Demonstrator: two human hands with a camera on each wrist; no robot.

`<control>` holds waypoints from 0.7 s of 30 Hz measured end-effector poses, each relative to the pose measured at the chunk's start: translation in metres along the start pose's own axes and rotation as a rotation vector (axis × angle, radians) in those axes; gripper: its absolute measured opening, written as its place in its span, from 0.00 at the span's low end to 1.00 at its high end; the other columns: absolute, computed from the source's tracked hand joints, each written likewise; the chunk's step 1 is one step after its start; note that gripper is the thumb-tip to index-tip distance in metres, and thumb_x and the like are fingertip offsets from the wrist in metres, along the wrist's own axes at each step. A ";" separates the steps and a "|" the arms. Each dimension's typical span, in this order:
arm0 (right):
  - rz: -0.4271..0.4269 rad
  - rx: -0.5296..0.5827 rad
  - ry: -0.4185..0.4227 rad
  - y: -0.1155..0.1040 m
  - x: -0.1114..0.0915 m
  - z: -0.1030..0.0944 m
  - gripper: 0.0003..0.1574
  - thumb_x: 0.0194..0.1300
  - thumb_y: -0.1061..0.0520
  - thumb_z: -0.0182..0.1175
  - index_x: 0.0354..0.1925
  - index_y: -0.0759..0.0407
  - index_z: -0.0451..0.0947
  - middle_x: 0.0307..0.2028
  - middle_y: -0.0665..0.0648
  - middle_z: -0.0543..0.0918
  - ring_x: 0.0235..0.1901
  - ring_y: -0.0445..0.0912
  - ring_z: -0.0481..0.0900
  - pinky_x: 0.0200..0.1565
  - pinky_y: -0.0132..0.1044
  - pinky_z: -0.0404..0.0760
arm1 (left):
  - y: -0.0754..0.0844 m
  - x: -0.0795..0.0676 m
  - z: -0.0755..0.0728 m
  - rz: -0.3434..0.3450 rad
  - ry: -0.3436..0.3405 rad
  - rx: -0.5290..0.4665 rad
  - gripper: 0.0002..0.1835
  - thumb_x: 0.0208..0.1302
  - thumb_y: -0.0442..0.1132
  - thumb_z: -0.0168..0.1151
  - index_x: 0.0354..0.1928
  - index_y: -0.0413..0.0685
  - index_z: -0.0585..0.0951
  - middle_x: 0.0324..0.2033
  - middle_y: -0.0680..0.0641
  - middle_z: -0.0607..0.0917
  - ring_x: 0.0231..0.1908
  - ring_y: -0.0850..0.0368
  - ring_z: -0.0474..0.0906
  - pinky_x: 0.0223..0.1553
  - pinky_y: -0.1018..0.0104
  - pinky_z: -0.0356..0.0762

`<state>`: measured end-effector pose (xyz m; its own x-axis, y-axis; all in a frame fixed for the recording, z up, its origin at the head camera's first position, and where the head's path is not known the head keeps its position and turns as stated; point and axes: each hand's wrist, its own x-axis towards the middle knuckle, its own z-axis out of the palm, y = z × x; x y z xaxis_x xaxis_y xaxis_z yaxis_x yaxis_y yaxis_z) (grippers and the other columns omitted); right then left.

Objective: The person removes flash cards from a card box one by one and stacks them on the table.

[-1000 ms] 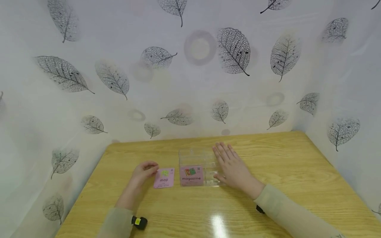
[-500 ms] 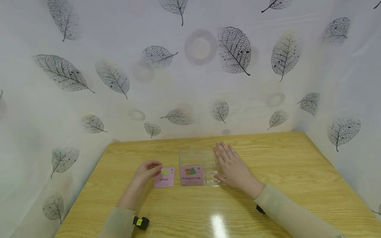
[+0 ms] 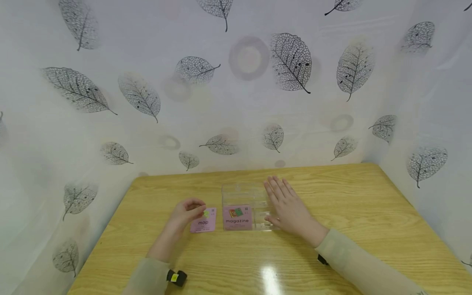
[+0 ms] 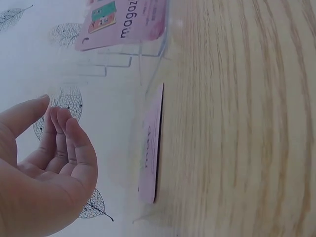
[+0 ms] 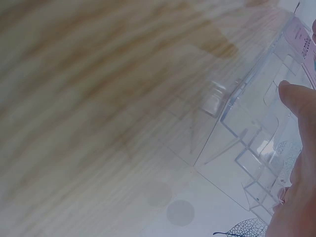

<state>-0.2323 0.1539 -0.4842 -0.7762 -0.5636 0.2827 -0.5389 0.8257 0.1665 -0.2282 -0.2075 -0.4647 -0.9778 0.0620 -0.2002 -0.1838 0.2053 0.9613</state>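
Observation:
A pink card reading "map" (image 3: 203, 225) lies flat on the table. Above it is my left hand (image 3: 183, 216), overlapping the card's top corner in the head view. Thumb and fingers curve loosely toward each other, with nothing seen between them in the left wrist view. To the right stands a clear plastic tiered holder (image 3: 237, 191), with a pink "magazine" card (image 3: 237, 224) in its left column. My right hand (image 3: 293, 213) rests on the holder's right side, fingers straight and thumb apart. In the right wrist view, the thumb (image 5: 300, 101) lies over the clear steps.
Light wood table (image 3: 228, 262) under everything. Its back edge meets a white sheet (image 3: 236, 106) printed with dark leaves, which also runs along both sides. A black wrist camera (image 3: 177, 277) sits below my left sleeve.
My left hand has shifted slightly right, from beside the map card to over its corner. The cards, the holder and my right hand have stayed in place.

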 end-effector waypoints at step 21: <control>0.006 -0.008 -0.021 0.000 0.000 0.000 0.69 0.68 0.26 0.63 0.84 0.67 0.46 0.84 0.68 0.47 0.84 0.63 0.47 0.84 0.57 0.50 | 0.005 -0.006 0.017 0.047 -0.070 0.027 0.13 0.74 0.33 0.65 0.54 0.32 0.80 0.45 0.43 0.88 0.42 0.61 0.84 0.53 0.66 0.87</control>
<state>-0.2319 0.1540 -0.4838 -0.7858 -0.5593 0.2638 -0.5320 0.8289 0.1729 -0.2217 -0.1903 -0.4620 -0.9756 0.1406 -0.1684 -0.1338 0.2265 0.9648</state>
